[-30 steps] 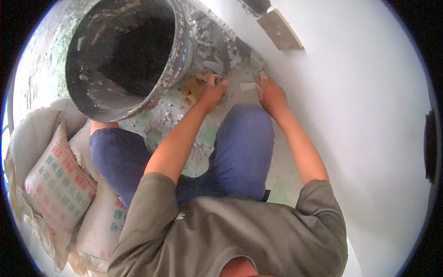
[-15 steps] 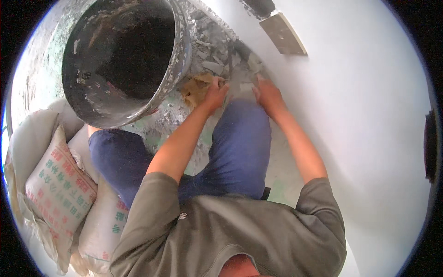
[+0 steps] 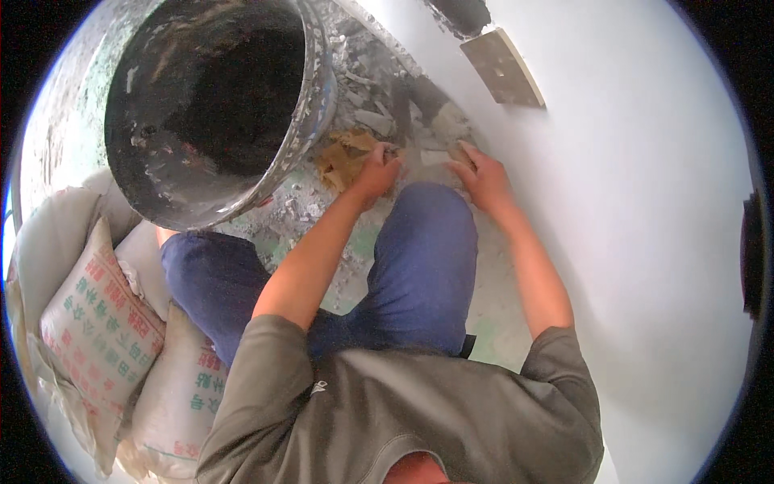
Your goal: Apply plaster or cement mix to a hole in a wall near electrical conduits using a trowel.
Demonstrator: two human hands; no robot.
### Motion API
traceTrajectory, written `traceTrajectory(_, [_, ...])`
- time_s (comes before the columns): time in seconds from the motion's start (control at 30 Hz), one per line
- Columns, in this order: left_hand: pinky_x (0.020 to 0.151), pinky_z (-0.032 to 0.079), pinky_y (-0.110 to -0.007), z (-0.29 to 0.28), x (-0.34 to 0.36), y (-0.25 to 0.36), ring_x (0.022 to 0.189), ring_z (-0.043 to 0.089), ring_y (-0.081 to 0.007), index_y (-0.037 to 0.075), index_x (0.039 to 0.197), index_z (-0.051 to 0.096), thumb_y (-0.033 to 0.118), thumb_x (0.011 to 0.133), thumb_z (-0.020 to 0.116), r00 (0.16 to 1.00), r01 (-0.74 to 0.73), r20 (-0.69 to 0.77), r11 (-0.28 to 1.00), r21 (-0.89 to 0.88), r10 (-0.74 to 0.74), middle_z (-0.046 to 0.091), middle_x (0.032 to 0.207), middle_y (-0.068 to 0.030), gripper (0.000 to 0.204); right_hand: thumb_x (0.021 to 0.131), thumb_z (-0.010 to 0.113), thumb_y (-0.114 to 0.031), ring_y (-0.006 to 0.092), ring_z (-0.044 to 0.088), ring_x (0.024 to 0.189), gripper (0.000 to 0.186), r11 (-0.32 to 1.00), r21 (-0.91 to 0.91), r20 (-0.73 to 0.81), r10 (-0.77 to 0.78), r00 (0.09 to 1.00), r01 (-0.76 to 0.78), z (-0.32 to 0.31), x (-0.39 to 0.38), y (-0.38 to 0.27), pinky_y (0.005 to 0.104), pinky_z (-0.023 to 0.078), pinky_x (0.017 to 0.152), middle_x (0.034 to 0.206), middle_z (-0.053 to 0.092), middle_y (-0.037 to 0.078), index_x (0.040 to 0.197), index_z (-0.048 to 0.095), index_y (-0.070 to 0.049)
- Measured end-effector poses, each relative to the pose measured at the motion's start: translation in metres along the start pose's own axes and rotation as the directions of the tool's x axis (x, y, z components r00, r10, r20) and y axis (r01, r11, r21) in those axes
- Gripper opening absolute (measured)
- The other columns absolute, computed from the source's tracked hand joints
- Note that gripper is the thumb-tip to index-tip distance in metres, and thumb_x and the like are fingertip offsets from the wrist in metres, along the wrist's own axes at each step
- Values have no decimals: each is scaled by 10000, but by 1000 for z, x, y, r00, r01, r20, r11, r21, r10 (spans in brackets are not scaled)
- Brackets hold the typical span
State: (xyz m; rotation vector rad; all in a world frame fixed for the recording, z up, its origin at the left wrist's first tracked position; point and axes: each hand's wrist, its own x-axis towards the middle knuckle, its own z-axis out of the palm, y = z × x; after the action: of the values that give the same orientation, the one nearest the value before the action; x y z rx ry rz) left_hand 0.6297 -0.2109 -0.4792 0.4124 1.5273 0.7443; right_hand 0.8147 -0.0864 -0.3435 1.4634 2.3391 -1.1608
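Observation:
Over the rubble past my right knee, my left hand (image 3: 376,176) is closed, its fingers curled. Whatever it may hold is too small to make out. Crumpled brown paper-like material (image 3: 342,160) lies just left of it. My right hand (image 3: 485,179) is beside the wall, its thumb and fingers bent together in a pinch; their contents are unclear. Close to its fingertips is a pale flat piece (image 3: 435,156), between the two hands. Beyond that rests a larger grey chunk (image 3: 450,123). Dust blurs the floor around both hands.
A large dark bucket (image 3: 316,105) with a splattered rim stands tilted at the far left. Broken rubble (image 3: 372,121) lies beside it. Filled sacks (image 3: 103,327) are piled at my left. The white wall (image 3: 637,202) carries a beige wall plate (image 3: 504,68) and a dark hole.
My right hand has drawn slightly back and to the right, away from the pale flat piece. My left hand has shifted slightly nearer to me. The dust between them looks thinner.

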Motion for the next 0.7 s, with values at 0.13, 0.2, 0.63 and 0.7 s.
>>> traceTrajectory(0.13, [857, 480, -354, -2, -47, 44, 939, 609, -222, 3, 1324, 449, 266, 918, 617, 981, -193, -37, 980, -57, 191, 621, 1046, -139, 512, 924, 629, -298, 426, 606, 1081, 507, 996, 87, -15, -12, 1000, 14, -48, -34, -37, 460, 481, 918, 1212, 618, 245, 1324, 530, -4])
traceTrajectory(0.2, [882, 473, -360, -6, -77, 66, 955, 608, -228, 12, 1327, 452, 272, 922, 612, 955, -282, -89, 959, 4, 282, 621, 1054, -141, 508, 910, 655, -230, 399, 637, 999, 488, 990, 76, -112, -109, 988, 118, -72, -64, -70, 445, 500, 867, 1143, 648, 218, 1329, 532, -12])
traceTrajectory(0.63, [465, 428, -229, -125, -302, 178, 570, 524, -77, 19, 1160, 540, 159, 965, 608, 729, -69, -624, 937, 342, 281, 582, 795, -35, 250, 879, 671, -101, 274, 613, 710, 464, 786, -313, -378, -618, 689, 533, -105, -76, -150, 345, 511, 612, 946, 634, 146, 1318, 556, -5])
traceTrajectory(0.7, [452, 416, -227, -156, -308, 158, 542, 509, -72, 14, 1147, 553, 163, 963, 611, 632, -43, -649, 855, 517, 424, 572, 756, -30, 244, 901, 652, -110, 304, 633, 777, 442, 829, -234, -366, -558, 745, 507, -99, -71, -128, 364, 521, 661, 986, 642, 167, 1317, 550, -1])
